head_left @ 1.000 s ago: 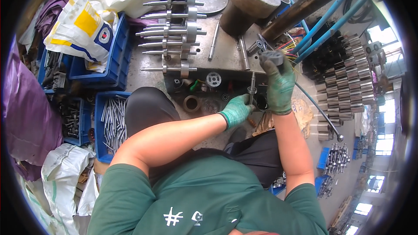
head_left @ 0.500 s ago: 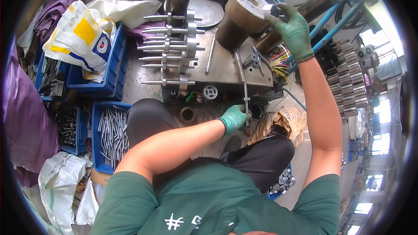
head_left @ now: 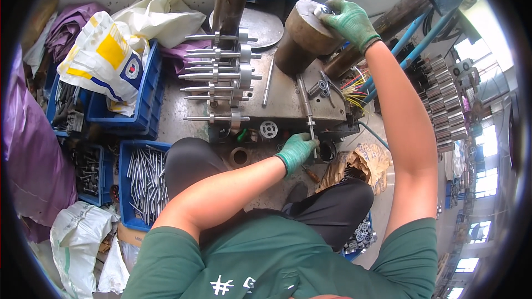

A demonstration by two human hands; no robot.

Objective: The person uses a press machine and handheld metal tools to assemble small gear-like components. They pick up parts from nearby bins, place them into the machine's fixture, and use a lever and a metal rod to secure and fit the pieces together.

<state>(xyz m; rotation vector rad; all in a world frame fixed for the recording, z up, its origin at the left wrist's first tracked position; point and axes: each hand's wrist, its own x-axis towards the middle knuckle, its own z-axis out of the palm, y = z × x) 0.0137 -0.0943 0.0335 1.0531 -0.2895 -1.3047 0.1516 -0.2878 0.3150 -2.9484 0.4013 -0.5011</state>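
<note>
My left hand, in a green glove, is closed around the lower end of a slim metal shaft that lies across the front of the metal worktop. My right hand, also gloved, is raised at the far right. Its fingers close on a small shiny metal piece at the top face of a thick, wide-headed metal cylinder; the glove partly covers the piece, so its kind is unclear. Small bearings and another thin rod lie on the worktop.
Several shafts with metal cores hang in a row beside an upright post. Blue bins of rods stand at left. A torn paper bag sits by my knee; blue pipes slant at far right.
My right hand has moved left with the small metal piece, bringing it onto the top of the cylinder. My left hand stays on the shaft. The view has shifted slightly.
</note>
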